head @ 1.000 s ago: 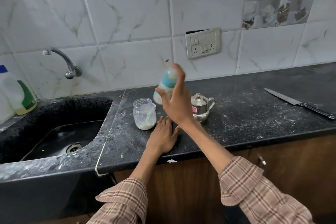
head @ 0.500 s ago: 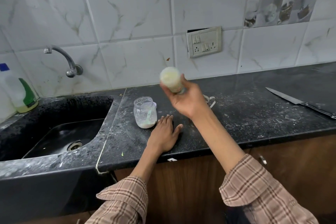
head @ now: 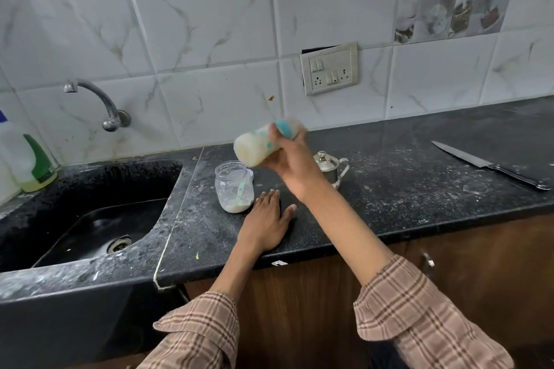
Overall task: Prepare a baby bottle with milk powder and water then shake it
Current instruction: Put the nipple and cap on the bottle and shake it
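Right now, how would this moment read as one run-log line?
step: shaking | right hand: grips baby bottle, tilted, blurred | left hand: flat on counter | powder jar: open

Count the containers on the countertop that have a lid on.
1: the small steel pot, behind the right hand. The powder jar beside the left hand stands open.

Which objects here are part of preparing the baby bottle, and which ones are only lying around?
Part of the job:
- baby bottle, gripped in the right hand, tilted, blurred
- powder jar with a green scoop inside
- small steel pot

Only lying about:
- knife on the counter
- detergent bottle beside the sink
- tap

The left hand rests flat on the counter.
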